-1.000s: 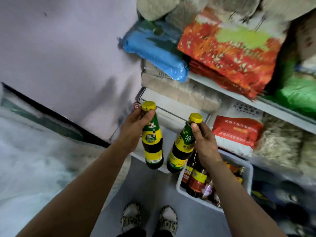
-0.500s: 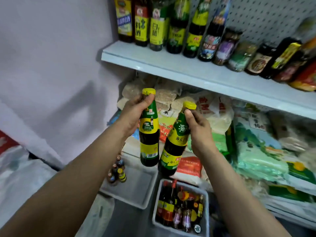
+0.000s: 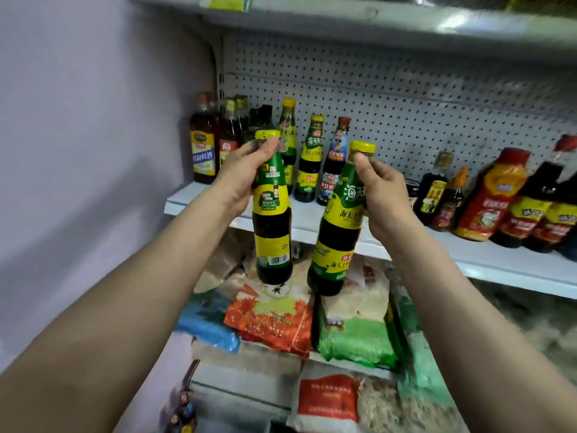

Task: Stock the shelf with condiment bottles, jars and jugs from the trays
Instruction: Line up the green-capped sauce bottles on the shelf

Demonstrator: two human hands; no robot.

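Observation:
My left hand (image 3: pixel 242 175) grips the neck of a dark sauce bottle (image 3: pixel 272 226) with a green and yellow label and a yellow cap. A similar bottle (image 3: pixel 338 232), tilted a little, hangs from my right hand (image 3: pixel 382 192), which holds it by the neck. Both bottles are in the air just in front of the white shelf (image 3: pixel 312 220). On that shelf stand several condiment bottles: tall ones at the left (image 3: pixel 203 142), green-labelled ones behind my hands (image 3: pixel 309 160), and red and dark ones at the right (image 3: pixel 493 195).
A pegboard back panel (image 3: pixel 406 98) rises behind the bottles and another shelf (image 3: pixel 343 17) runs overhead. Bags of rice and noodles (image 3: pixel 352 332) fill the lower shelves. A bare wall (image 3: pixel 78 151) stands at the left. Small bottles (image 3: pixel 182 410) show at the bottom.
Both hands have lifted the two bottles up to the level of the condiment shelf. The view has tilted up, so the floor trays have left the frame.

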